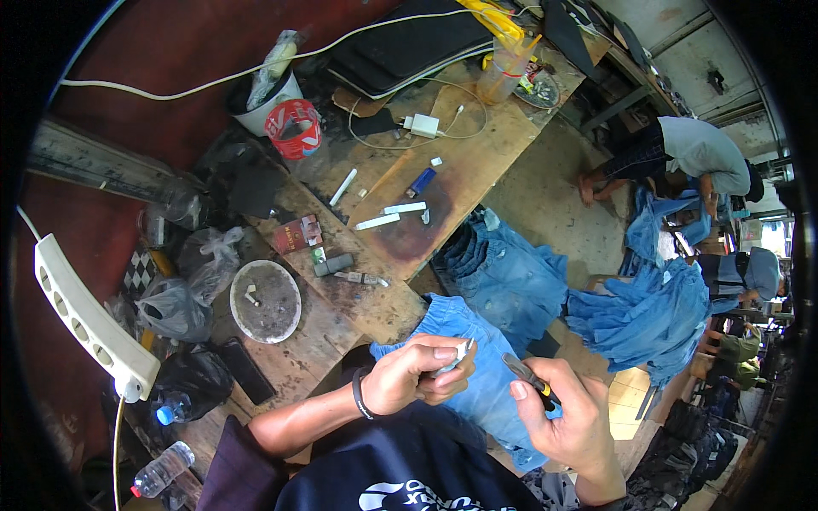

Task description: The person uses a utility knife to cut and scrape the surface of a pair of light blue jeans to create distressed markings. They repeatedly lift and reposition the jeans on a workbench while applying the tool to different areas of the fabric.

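Head view showed the left hand [419, 372] pinching a small white piece [463, 347] between thumb and curled fingers, just above a blue denim garment [481, 334]. Opposite it, the right hand [581, 416] was wrapped around a black-and-yellow tool [546, 393], thumb pressed along it; this was probably a cutter, though its grey end was too small to read surely. The two held things stood apart. White sticks [404, 208] lay on the wooden bench [379, 317] beyond, near a round dish [281, 324].
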{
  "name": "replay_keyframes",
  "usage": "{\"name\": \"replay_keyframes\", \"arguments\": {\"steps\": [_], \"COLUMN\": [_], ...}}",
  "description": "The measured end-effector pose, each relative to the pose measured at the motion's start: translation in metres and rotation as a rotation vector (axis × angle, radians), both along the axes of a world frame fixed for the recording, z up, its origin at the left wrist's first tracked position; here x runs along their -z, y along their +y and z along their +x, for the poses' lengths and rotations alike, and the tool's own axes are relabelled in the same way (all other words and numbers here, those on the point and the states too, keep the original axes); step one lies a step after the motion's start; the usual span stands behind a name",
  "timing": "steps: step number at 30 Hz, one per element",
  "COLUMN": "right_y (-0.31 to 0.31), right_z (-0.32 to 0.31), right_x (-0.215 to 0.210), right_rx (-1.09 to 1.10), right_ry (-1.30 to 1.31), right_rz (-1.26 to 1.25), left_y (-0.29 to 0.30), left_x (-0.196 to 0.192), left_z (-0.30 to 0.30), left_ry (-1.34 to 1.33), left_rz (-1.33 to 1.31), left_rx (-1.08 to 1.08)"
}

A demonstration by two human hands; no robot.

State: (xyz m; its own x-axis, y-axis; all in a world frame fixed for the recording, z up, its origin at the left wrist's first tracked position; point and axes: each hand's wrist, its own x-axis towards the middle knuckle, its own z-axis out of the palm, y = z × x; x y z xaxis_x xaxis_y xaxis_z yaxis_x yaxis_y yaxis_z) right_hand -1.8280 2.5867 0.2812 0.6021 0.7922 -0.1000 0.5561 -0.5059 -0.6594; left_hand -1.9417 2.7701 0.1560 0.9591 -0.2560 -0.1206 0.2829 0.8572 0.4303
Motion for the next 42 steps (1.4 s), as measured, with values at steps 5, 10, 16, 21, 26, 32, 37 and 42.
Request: {"name": "replay_keyframes", "arguments": {"steps": [5, 10, 16, 21, 26, 32, 37, 42], "right_y": [0.009, 0.012, 0.010, 0.005, -0.001, -0.005, -0.008, -0.009], "right_z": [-0.004, -0.006, -0.010, -0.012, -0.020, -0.022, -0.027, -0.030], "right_x": [-0.003, -0.006, -0.006, 0.001, 0.010, 0.018, 0.023, 0.026], "right_rx": [-0.020, 0.006, -0.008, 0.027, 0.139, 0.150, 0.211, 0.219], "right_ry": [-0.012, 0.034, 0.034, 0.024, 0.071, 0.017, 0.053, 0.053], "right_rz": [0.024, 0.039, 0.052, 0.095, 0.117, 0.113, 0.116, 0.115], "left_y": [0.001, -0.001, -0.004, 0.004, 0.010, 0.002, 0.012, 0.016], "left_x": [-0.001, -0.002, -0.015, -0.018, -0.020, -0.022, -0.022, -0.029], "left_z": [-0.002, -0.001, 0.000, 0.002, 0.004, 0.013, 0.007, 0.004], "left_ry": [-0.048, -0.093, -0.013, -0.033, -0.078, -0.143, -0.093, -0.113], "left_rz": [0.011, 0.071, 0.229, 0.465, 0.697, 0.838, 0.911, 0.968], "left_rx": [0.014, -0.012, -0.096, -0.138, -0.228, -0.356, -0.234, -0.234]}}
